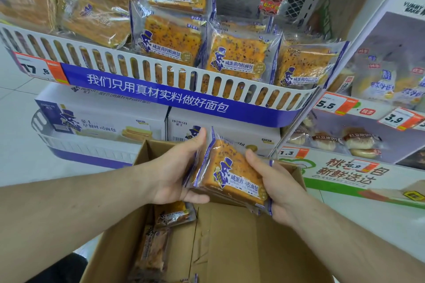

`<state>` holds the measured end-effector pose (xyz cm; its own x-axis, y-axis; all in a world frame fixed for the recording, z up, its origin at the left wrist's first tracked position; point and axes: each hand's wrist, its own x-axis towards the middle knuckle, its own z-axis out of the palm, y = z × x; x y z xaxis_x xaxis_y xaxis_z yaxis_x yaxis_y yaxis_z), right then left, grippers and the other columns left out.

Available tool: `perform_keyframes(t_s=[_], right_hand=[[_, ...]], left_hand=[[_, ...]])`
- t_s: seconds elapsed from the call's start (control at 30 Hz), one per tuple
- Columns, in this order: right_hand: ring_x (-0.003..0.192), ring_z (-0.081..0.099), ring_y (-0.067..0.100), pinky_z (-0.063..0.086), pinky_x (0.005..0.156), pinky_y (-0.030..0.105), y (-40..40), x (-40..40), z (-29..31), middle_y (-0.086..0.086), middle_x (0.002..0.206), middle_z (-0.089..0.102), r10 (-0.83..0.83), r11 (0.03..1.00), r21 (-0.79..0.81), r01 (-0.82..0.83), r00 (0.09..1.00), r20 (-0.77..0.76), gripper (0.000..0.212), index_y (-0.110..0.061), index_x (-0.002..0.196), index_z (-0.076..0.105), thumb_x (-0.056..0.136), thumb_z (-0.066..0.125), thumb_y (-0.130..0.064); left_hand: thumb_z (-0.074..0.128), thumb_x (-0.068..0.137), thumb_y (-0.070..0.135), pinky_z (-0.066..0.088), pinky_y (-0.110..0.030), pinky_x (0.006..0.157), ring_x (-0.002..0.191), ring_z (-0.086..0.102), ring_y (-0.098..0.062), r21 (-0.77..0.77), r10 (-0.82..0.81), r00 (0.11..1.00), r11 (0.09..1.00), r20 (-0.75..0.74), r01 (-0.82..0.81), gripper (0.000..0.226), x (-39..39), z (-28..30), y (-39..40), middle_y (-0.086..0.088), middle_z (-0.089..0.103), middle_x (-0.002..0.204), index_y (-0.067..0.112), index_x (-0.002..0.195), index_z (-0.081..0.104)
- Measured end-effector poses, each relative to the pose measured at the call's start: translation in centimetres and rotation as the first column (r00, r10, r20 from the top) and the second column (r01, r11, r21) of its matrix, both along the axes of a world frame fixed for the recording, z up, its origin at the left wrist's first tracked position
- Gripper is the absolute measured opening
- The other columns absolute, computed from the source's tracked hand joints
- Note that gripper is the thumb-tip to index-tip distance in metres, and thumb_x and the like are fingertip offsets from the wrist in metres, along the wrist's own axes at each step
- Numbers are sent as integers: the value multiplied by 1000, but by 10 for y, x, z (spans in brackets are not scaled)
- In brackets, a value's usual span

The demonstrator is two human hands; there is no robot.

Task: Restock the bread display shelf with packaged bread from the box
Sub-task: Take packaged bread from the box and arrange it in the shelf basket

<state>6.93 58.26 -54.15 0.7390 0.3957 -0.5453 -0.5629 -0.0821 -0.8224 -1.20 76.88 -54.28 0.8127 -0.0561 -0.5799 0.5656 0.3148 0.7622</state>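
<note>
Both hands — left hand point(177, 172); right hand point(273, 188) — grip tilted bread packet point(232, 174).

Shop: bread display shelf point(161, 99) stocked with packaged bread point(239, 57), price tags point(333, 104) on far-right shelves

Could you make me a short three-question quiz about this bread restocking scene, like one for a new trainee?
1. True or false: both hands grip one bread packet.
2. Where is that packet held?
A. Above the open cardboard box
B. Lying on the floor
C. Behind the slotted shelf rail
3. Fill in: more packets still lie inside the ____.

Key: 1. True, left hand and right hand hold its two sides. 2. A. 3. Box, packets in the box show at its left side.
</note>
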Motion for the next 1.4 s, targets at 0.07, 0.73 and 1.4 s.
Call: perform_keyframes(t_s=[0.07,0.73,1.4], right_hand=[[80,77,29,63,66,38,2,-2,-2,15,93,77,-10,1000,-2,10,1000,28,55,-11,118,60,73,77,-38],[94,75,26,55,96,46,-12,1,22,10,100,78,219,972,-129,-195,952,213,53,-9,115,66,67,82,-27],[86,74,23,60,72,33,27,110,208,12,103,77,205,974,-16,-227,845,494,53,-7,114,67,65,77,-24]], left_hand=[[61,62,66,56,-37,73,100,70,-20,148,-85,995,986,44,78,70,-2,4,-3,-1,77,101,28,121,57],[76,60,47,55,-41,93,101,70,-16,368,-68,984,930,164,3,67,0,22,4,5,77,100,31,120,50],[65,88,43,51,-31,76,89,74,-16,476,-89,886,865,455,-157,38,112,206,41,-2,78,99,16,115,66]])
